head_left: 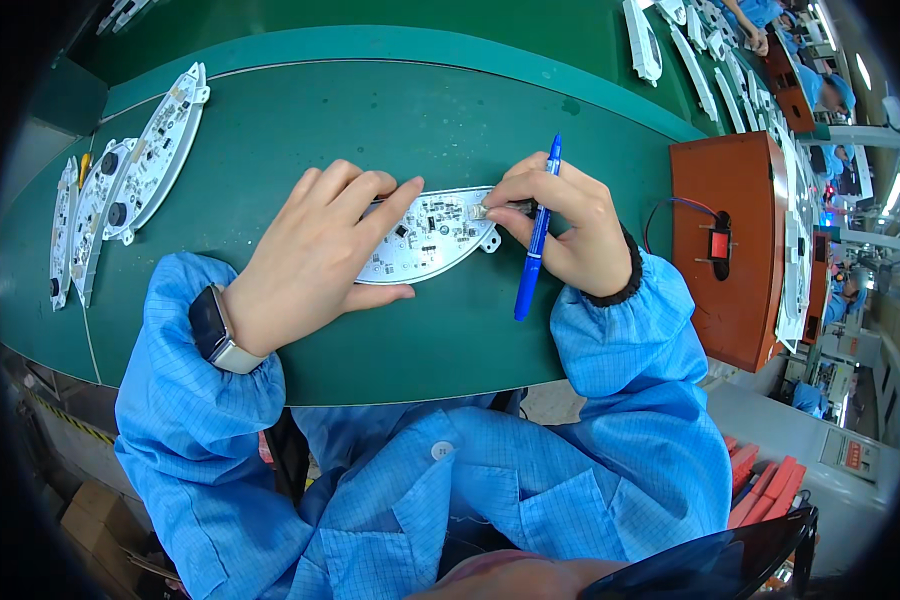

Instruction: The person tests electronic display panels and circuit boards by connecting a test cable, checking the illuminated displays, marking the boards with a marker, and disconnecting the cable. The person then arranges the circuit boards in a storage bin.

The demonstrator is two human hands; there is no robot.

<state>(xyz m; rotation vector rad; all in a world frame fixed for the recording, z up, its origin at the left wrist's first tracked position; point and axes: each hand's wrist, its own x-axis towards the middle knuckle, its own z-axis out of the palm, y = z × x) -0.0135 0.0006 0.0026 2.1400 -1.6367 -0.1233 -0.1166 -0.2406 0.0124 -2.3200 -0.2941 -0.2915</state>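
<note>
A white, curved circuit board (440, 235) with small dark components lies on the green table in front of me. My left hand (320, 235) grips its left part, fingers over the far edge and thumb along the near edge, hiding that end. My right hand (565, 220) is at the board's right end, thumb and index finger pinched together at a small pale piece on its surface that I cannot make out clearly. A blue marker pen (538, 235) is tucked between the fingers of this same hand, standing across it.
Several similar circuit boards (160, 150) lean together at the left, beside a yellow-handled tool (85, 165). A brown box (725, 250) with a red switch stands at the right. Beyond the table's raised edge (410, 45), white parts (643, 45) lie on a green surface. Other people work at the far right.
</note>
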